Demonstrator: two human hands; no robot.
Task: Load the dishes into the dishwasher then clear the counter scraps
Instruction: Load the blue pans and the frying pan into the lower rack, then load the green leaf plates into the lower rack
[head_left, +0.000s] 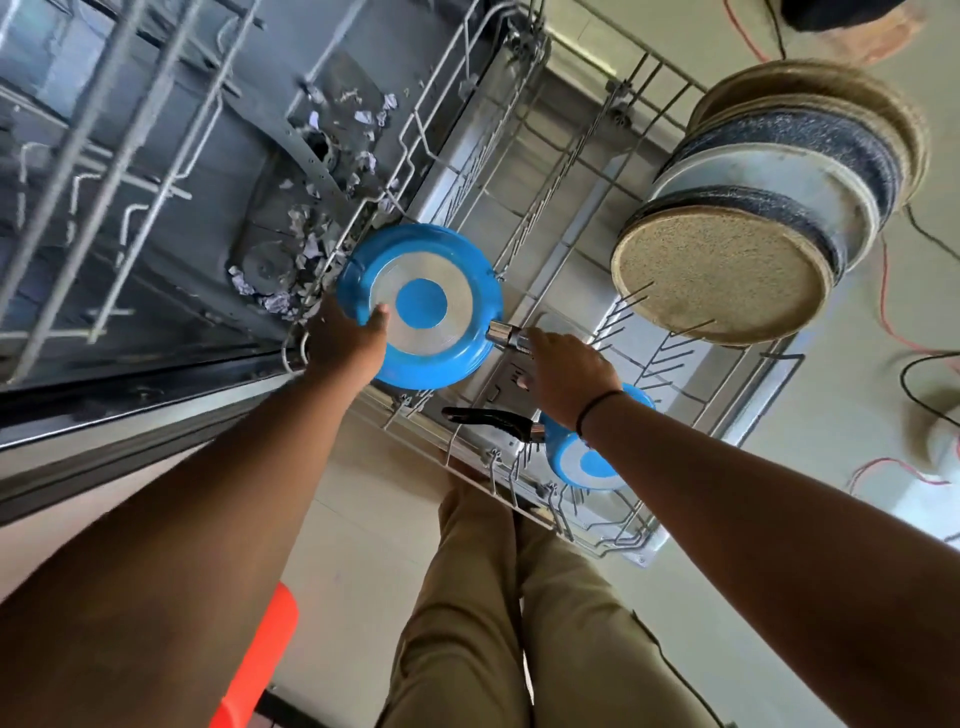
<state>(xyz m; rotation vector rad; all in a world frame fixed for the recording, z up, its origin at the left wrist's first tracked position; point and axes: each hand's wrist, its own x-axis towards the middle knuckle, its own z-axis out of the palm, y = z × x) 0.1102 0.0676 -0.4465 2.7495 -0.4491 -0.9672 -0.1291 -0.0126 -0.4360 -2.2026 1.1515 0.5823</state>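
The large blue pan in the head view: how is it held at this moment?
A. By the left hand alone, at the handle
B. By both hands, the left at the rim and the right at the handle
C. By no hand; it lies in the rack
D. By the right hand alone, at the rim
B: the left hand grips the rim of the large blue pan, and the right hand holds its handle.

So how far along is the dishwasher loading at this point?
Partly done. Plates already stand in the pulled-out lower rack, and a small blue pan sits near its front. In hand: the left hand and right hand are placing a larger blue frying pan. The counter is out of view; paper scraps litter the dishwasher floor.
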